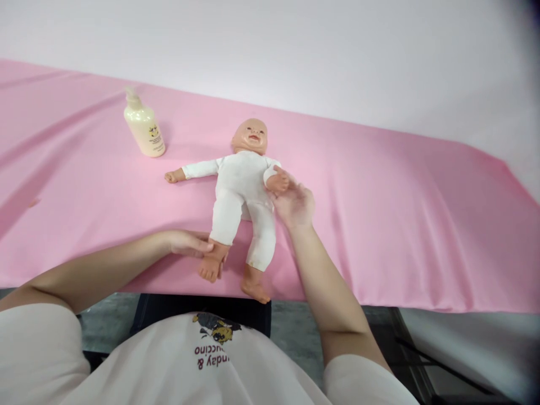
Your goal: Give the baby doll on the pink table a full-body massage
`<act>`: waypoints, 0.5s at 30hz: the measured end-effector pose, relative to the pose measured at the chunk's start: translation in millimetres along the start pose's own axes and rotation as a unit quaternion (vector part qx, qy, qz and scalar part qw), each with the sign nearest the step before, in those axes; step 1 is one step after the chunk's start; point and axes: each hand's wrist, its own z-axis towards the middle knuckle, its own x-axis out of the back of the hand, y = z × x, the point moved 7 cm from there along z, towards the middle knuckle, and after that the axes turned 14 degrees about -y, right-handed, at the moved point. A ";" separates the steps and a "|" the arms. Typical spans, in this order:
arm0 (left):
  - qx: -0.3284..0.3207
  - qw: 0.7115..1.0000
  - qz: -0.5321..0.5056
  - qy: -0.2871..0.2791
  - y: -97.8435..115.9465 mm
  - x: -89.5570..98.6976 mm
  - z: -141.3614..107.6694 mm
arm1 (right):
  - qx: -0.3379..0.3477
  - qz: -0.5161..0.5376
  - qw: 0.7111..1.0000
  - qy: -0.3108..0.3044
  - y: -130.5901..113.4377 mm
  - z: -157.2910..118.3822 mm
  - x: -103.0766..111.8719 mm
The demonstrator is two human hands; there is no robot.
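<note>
A baby doll point(240, 174) with a white cloth body lies face up on the pink cloth, its head toward the far edge and its feet at the near edge. My left hand point(189, 243) is closed around the ankle of the leg on the left, thumb on top and the other fingers mostly hidden beneath. My right hand point(296, 203), slightly blurred, grips the bent arm on the right close to the doll's hand, with part of the fingers out of sight behind it. The doll's other arm stretches out to the left, untouched.
A cream pump bottle point(145, 129) stands on the left of the pink-covered table point(400, 214). Behind the table rises a white wall point(337, 56). A dark chair seat point(202, 304) shows below the near edge, in front of my body.
</note>
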 end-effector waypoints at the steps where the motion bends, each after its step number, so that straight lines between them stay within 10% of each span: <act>1: 0.023 0.999 0.011 -0.042 -0.3 -7.7 -0.3 | 0.006 0.037 0.999 0.018 -3.5 -0.4 2.8; 9: 0.047 0.994 0.059 -0.078 7.2 -14.2 -2.1 | 0.066 0.271 0.945 0.170 -13.6 -5.1 44.5; 15: -0.010 0.999 0.022 -0.036 -0.7 -4.3 -3.4 | 0.055 0.218 0.966 0.128 -16.0 -5.1 29.2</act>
